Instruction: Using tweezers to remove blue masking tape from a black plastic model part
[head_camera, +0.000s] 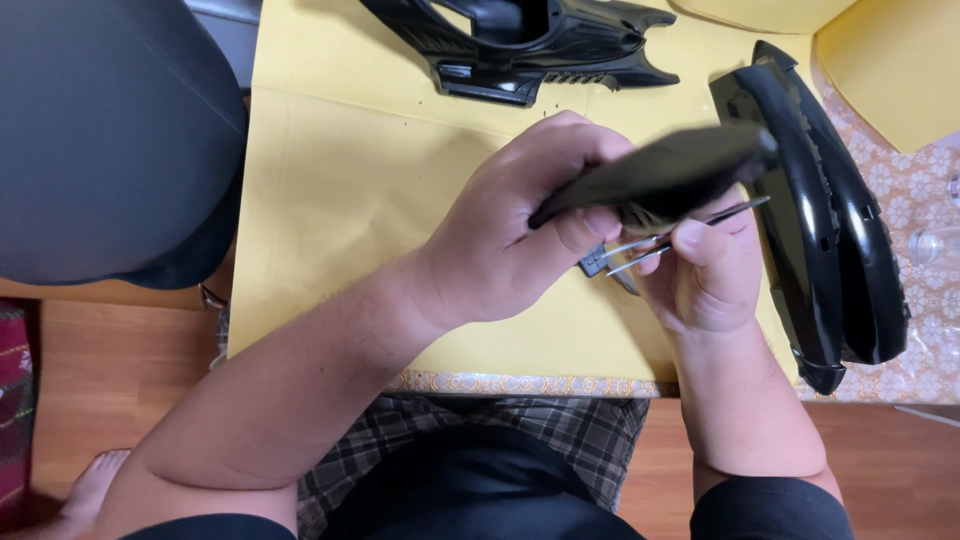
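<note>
My left hand (510, 225) grips a long black plastic part (665, 170), held up over the yellow paper sheet (340, 200) and blurred by motion. My right hand (705, 275) sits just below it and pinches metal tweezers (650, 240), whose tips point left under the black part. Whether the tweezers touch the part cannot be told.
A glossy black curved shell piece (820, 210) lies to the right on the paper. Another black body piece (530, 45) lies at the far edge. A dark round seat (100, 140) stands at left. A flowered tablecloth (910, 190) shows at right, wooden floor below.
</note>
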